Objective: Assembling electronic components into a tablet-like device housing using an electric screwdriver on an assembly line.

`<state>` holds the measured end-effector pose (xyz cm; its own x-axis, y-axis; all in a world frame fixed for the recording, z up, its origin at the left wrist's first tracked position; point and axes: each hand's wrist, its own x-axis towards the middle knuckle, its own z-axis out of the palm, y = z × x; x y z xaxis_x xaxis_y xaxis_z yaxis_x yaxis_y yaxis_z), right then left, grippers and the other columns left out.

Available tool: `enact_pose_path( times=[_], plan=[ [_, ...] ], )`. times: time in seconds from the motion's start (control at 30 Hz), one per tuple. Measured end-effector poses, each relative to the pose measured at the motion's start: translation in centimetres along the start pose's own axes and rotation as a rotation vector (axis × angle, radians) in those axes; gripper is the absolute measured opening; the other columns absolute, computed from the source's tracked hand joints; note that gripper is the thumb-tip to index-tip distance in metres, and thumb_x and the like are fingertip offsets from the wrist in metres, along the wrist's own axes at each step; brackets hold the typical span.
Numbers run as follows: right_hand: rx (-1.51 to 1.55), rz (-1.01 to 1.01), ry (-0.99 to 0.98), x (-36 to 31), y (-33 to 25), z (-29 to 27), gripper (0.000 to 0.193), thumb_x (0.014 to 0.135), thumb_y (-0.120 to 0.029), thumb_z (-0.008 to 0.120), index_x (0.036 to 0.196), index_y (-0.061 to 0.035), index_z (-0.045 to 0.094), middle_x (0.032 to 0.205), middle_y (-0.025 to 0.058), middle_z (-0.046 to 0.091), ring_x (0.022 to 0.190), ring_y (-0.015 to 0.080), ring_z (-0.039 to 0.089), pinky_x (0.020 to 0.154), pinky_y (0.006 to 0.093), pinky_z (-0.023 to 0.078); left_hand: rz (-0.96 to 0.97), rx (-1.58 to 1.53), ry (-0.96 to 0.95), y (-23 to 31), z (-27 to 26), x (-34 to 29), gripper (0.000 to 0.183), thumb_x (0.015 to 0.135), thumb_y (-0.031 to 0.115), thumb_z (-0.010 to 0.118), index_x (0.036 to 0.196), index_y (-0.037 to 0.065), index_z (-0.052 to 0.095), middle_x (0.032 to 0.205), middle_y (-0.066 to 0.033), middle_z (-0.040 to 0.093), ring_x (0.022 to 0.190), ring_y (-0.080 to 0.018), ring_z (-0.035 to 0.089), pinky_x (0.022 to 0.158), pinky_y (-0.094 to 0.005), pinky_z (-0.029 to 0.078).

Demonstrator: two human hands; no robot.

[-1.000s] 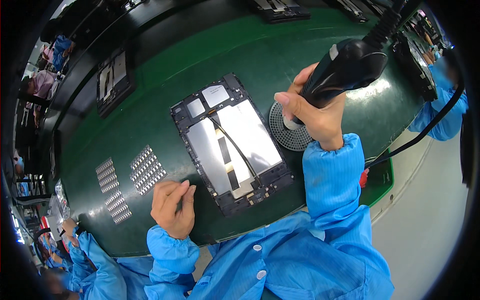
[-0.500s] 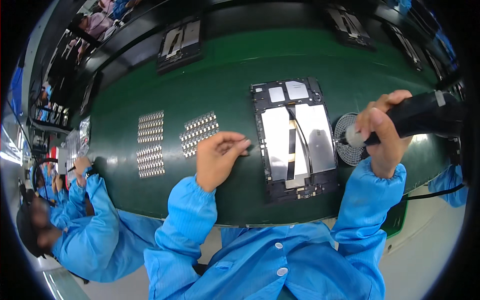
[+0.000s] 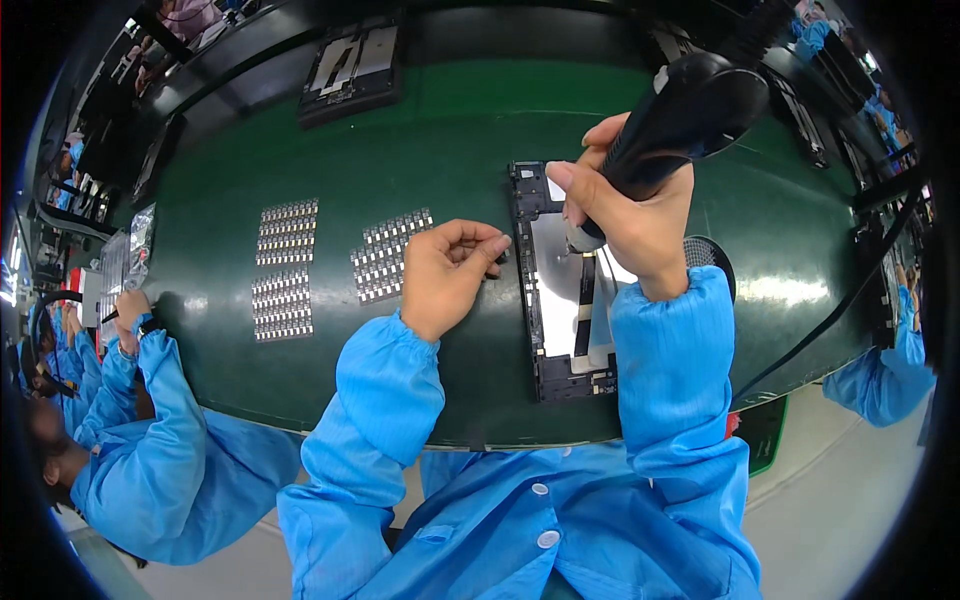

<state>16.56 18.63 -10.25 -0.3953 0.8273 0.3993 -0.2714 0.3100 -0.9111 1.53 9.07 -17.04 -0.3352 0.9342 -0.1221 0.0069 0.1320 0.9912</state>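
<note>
My right hand point(image 3: 640, 225) is wrapped around a black electric screwdriver point(image 3: 690, 120). Its pale round nose points down over the upper middle of an opened tablet point(image 3: 550, 290), which has a black frame, silver battery panels and a dark ribbon cable. Whether the bit touches the tablet I cannot tell. Just left of the tablet's edge, my left hand point(image 3: 440, 285) has thumb and fingers pinched together; a small dark bit shows at the fingertips, too small to name. My right hand and sleeve cover the tablet's right side. A round, perforated grey dish point(image 3: 712, 258) peeks out behind that sleeve.
Sheets of small metallic parts point(image 3: 283, 303) lie left of my left hand, with another sheet point(image 3: 385, 260) beside it. Another opened tablet point(image 3: 350, 65) rests at the back. The screwdriver's black cord point(image 3: 825, 318) trails at right. A co-worker in blue point(image 3: 160, 440) sits at left.
My right hand has carried the screwdriver leftward from beside the round dish to over the tablet, turning it more upright. My left hand has shifted slightly, still pinched.
</note>
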Motion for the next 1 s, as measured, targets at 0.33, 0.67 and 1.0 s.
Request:
enact_pose_path(
  times=[0.33,0.67,1.0],
  plan=[
    [0.039,-0.041,0.037,-0.1,-0.3,-0.1,0.028,0.071,0.004,0.074,0.093,0.0022,0.055,0.061,0.0042,0.059,0.049,0.0091,0.056,0.045,0.0212,0.043,0.04,-0.068,-0.06,-0.9,1.3,0.5,0.013,0.081,0.005,0.068,0.088,-0.005,0.065,0.074,-0.0063,0.065,0.063,-0.0086,0.059,0.057,-0.0213,0.048],
    [0.042,-0.071,-0.063,0.3,-0.8,2.2,0.032,0.074,0.007,0.07,0.098,-0.0002,0.05,0.064,0.0086,0.059,0.05,0.0141,0.057,0.049,0.0258,0.047,0.214,0.161,0.038,-1.4,1.8,1.0,0.013,0.077,0.006,0.071,0.083,-0.005,0.065,0.076,-0.0082,0.064,0.061,-0.009,0.056,0.053,-0.0234,0.045],
    [0.112,-0.004,-0.014,0.6,0.8,3.2,0.026,0.071,0.001,0.075,0.089,0.0032,0.056,0.061,0.0042,0.06,0.049,0.0093,0.057,0.044,0.0215,0.044,-0.084,0.02,-0.115,0.2,0.7,2.2,0.009,0.076,0.002,0.068,0.078,-0.005,0.062,0.068,-0.0077,0.063,0.056,-0.0109,0.06,0.048,-0.0224,0.049]
  ],
)
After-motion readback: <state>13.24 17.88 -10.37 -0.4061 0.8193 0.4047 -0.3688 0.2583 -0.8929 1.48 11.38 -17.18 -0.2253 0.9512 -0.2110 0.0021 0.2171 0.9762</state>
